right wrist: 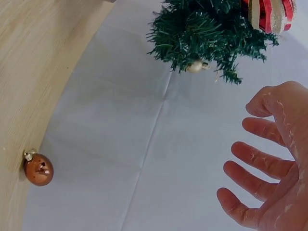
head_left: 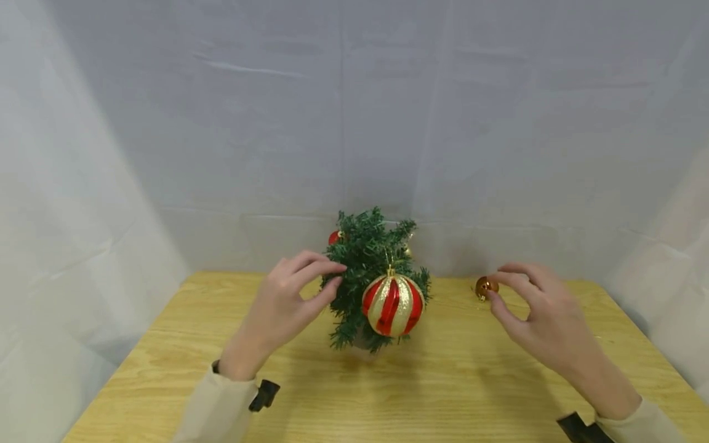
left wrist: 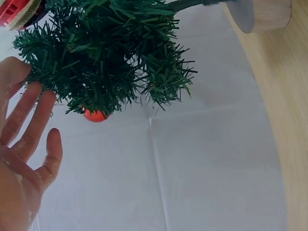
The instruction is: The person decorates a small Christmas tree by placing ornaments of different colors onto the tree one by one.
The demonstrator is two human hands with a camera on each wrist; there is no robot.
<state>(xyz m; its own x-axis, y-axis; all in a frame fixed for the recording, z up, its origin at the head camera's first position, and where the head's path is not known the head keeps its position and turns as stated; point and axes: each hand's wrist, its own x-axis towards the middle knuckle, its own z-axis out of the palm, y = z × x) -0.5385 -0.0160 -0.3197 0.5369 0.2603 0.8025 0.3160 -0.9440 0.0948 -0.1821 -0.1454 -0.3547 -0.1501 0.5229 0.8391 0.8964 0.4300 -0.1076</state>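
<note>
A small green artificial Christmas tree [head_left: 360,246] stands on the table. A big red and gold striped bauble [head_left: 393,306] hangs on its near side. My left hand [head_left: 290,304] is at the tree's left side, thumb and fingers loosely bent and apart; in the left wrist view its fingertips are by the branches, and contact cannot be told. My right hand [right wrist: 269,163] hovers right of the tree, fingers relaxed and holding nothing. In the head view it overlaps a shiny copper bauble [head_left: 485,288], but the right wrist view has that bauble [right wrist: 38,169] lying on the table, well apart from the hand.
A red bauble [head_left: 335,237] hangs on the tree's left, and a small gold bauble [right wrist: 195,66] on its other side. The tree's round pale base [left wrist: 262,14] sits on the wooden table [head_left: 221,332]. White sheeting [head_left: 277,135] rises behind the table and at both sides.
</note>
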